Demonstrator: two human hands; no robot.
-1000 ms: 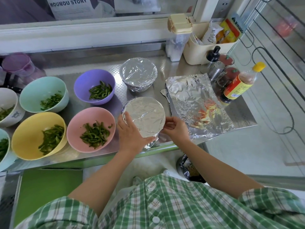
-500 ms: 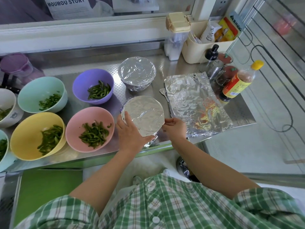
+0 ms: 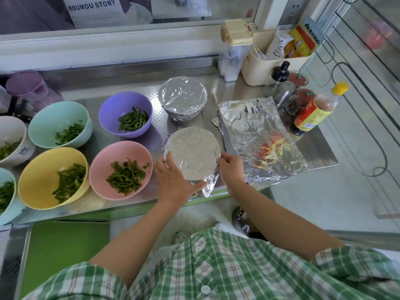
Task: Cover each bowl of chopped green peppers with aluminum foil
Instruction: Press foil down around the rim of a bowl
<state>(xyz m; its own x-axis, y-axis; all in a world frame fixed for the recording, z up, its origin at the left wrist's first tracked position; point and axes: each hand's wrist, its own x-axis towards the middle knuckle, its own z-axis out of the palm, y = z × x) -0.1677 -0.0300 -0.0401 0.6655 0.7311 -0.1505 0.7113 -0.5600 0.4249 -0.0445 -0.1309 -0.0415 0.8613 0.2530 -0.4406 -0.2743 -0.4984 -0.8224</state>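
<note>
A foil-covered bowl (image 3: 192,155) sits near the counter's front edge. My left hand (image 3: 175,182) wraps its left and front rim, thumb pressing the foil. My right hand (image 3: 230,168) pinches the foil at its right rim. Loose foil (image 3: 208,185) sticks out below the front. Behind it stands a second foil-covered bowl (image 3: 182,100). A stack of foil sheets (image 3: 257,135) lies to the right. Uncovered bowls of green peppers stand to the left: pink (image 3: 121,169), purple (image 3: 125,113), yellow (image 3: 53,177), mint (image 3: 59,124), white (image 3: 12,139).
A further teal bowl (image 3: 6,193) is cut off at the left edge. Sauce bottle (image 3: 313,111), shakers and jars (image 3: 285,87), a cream caddy (image 3: 268,66) and a clear container (image 3: 234,50) crowd the back right. The steel counter (image 3: 320,152) ends just right of the foil.
My hands have shifted slightly along the rim of the front bowl, still pressing the foil down. Nothing else on the counter has moved.
</note>
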